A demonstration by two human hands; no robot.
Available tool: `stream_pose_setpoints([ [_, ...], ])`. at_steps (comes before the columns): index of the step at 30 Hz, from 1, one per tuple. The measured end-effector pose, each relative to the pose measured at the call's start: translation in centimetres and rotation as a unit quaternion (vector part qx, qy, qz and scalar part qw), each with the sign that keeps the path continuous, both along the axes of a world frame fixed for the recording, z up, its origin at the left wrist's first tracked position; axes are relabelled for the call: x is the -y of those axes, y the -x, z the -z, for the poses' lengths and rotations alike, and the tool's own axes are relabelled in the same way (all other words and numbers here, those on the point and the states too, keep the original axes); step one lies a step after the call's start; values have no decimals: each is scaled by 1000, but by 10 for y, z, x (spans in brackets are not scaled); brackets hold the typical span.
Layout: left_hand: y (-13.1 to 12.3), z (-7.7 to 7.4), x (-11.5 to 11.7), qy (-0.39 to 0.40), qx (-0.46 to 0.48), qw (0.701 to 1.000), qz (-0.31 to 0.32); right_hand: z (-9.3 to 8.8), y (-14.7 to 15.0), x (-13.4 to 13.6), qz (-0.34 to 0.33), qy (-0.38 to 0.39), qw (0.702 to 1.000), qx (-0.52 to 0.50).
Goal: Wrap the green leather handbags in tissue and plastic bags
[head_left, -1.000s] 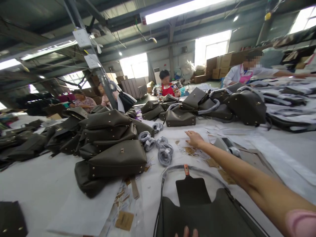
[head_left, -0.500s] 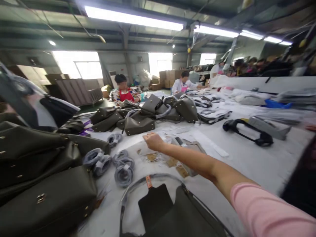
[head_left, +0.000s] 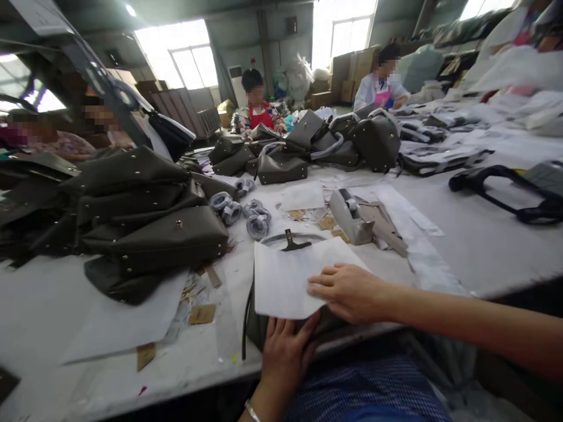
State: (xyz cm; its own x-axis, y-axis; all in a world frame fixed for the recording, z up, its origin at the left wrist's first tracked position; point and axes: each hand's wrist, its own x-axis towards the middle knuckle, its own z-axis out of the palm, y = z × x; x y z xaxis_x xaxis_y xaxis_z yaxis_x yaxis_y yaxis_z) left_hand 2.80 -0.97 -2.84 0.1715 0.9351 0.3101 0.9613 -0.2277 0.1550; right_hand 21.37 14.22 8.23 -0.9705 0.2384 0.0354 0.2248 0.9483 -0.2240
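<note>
A dark olive handbag [head_left: 259, 331] lies at the table's near edge, partly covered by a white sheet [head_left: 281, 278]. My right hand [head_left: 345, 291] is closed on the sheet's right side, fingers across the top and the thumb at its near edge. Below the sheet, my left hand [head_left: 288, 351] rests on the bag with its fingers apart, fingertips by the sheet's lower edge. Beyond the sheet, a dark tag [head_left: 290, 241] and a wrapped handle show. The rest of the bag is hidden.
Several dark handbags [head_left: 171, 228] are piled at left, more [head_left: 284, 164] behind. Coiled wrapped straps [head_left: 258, 220], a white sheet [head_left: 303, 196] and a grey tape dispenser [head_left: 352, 217] stand beyond my bag. A black frame-like object [head_left: 505, 193] lies right. Co-workers sit across the table.
My right hand has come back from the scraps beyond the bag, and a white sheet now covers part of the bag. My left hand has come into view. The camera has tilted down.
</note>
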Motion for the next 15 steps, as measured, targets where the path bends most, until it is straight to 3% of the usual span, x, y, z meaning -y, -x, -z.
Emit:
stream_pose_setpoints([
  [4, -3, 4, 4, 56, 26, 998, -3, 17, -5, 5, -11, 64, 998, 16],
  [8, -5, 19, 11, 12, 3, 999, -35, 14, -5, 2, 17, 114, 993, 12],
  [12, -4, 42, 6, -65, -5, 997, -36, 17, 9, 3, 36, 88, 995, 37],
  [15, 0, 52, -10, -92, 35, 995, 27, 42, 15, -1, 57, 34, 998, 7],
])
